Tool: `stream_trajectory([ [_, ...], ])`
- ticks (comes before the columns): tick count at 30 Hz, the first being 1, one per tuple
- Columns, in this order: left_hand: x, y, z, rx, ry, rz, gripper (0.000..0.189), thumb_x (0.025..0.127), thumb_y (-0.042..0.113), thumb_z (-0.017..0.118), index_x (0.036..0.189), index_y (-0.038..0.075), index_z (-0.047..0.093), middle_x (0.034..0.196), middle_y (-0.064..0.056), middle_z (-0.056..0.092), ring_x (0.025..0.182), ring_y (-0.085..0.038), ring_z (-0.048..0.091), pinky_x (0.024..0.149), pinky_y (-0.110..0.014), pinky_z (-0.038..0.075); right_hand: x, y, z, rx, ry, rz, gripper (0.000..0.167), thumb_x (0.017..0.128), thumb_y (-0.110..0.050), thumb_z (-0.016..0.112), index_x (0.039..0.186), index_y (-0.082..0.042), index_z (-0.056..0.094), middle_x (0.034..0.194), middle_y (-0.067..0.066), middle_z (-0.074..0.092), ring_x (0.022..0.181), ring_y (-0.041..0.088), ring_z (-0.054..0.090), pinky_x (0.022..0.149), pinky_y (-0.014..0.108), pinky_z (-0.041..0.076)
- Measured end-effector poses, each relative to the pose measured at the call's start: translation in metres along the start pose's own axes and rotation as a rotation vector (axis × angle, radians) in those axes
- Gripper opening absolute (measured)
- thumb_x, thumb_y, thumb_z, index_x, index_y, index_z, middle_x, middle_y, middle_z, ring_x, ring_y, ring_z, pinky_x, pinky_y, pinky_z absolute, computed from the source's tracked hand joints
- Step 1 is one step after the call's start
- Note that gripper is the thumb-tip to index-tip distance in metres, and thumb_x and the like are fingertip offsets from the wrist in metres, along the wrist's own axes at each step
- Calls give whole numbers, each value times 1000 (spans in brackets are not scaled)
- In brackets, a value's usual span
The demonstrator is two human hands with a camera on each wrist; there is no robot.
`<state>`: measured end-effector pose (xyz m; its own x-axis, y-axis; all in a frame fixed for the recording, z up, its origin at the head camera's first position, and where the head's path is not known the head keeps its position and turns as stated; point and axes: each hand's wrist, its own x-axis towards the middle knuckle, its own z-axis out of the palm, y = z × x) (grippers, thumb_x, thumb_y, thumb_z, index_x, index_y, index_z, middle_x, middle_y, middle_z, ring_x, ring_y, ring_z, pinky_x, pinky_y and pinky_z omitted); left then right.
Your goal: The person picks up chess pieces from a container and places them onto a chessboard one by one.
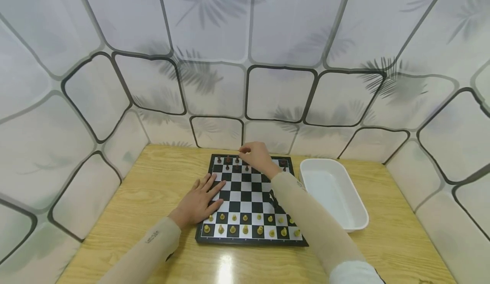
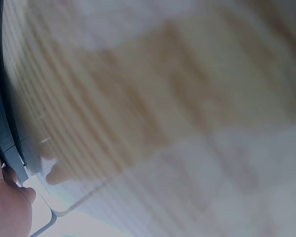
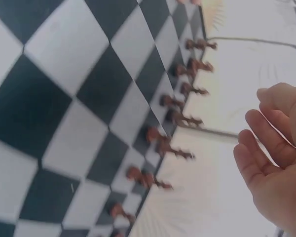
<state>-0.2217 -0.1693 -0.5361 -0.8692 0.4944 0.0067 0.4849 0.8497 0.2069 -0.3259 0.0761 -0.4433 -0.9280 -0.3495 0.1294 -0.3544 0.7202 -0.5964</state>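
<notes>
A black-and-white chessboard [image 1: 246, 196] lies on the table. My left hand [image 1: 197, 203] rests on its left edge with fingers spread. At the far edge, my right hand [image 1: 255, 157] is above the dark reddish-brown chess pieces [image 1: 228, 160]; its fingers bend loosely. In the right wrist view, nothing shows in the fingers of the right hand [image 3: 276, 148], apart from the brown pieces [image 3: 180, 118]. The right hand and forearm cover part of those rows in the head view. Yellow chess pieces [image 1: 245, 229] stand in two rows along the near side.
A white plastic tray [image 1: 354, 199] stands to the right of the board, partly behind my right sleeve. The wooden table [image 1: 153, 182] meets patterned walls [image 1: 214, 86] at the back and both sides.
</notes>
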Motion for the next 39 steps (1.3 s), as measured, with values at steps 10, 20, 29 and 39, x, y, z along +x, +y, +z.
stream_trajectory([
  [10,-2,2,-3,-8,2,6,68,110,57,38,168,23,30,176,-19,17,164,-42,14,129,-66,19,-24,19,-51,-17,48,1,26,103,-22,66,120,-7,79,119,12,78,116,32,71,101,51,57],
  [20,-1,1,-3,-1,2,15,68,110,58,38,169,23,29,176,-19,16,164,-42,13,129,-66,19,-63,55,-92,-38,137,4,23,101,-21,69,114,-5,80,116,16,78,109,35,71,93,51,59],
  [29,-2,2,-4,-10,-9,7,69,110,58,38,169,23,29,176,-19,16,164,-42,13,129,-66,19,-103,91,-119,-77,138,65,26,102,-22,70,117,-3,78,111,18,78,98,34,74,85,50,61],
  [39,-1,1,-2,-1,1,11,69,110,59,36,169,23,28,176,-18,17,164,-42,14,129,-66,20,-139,124,-123,-95,148,82,23,100,-19,73,113,-1,79,104,16,80,94,31,74,83,44,62],
])
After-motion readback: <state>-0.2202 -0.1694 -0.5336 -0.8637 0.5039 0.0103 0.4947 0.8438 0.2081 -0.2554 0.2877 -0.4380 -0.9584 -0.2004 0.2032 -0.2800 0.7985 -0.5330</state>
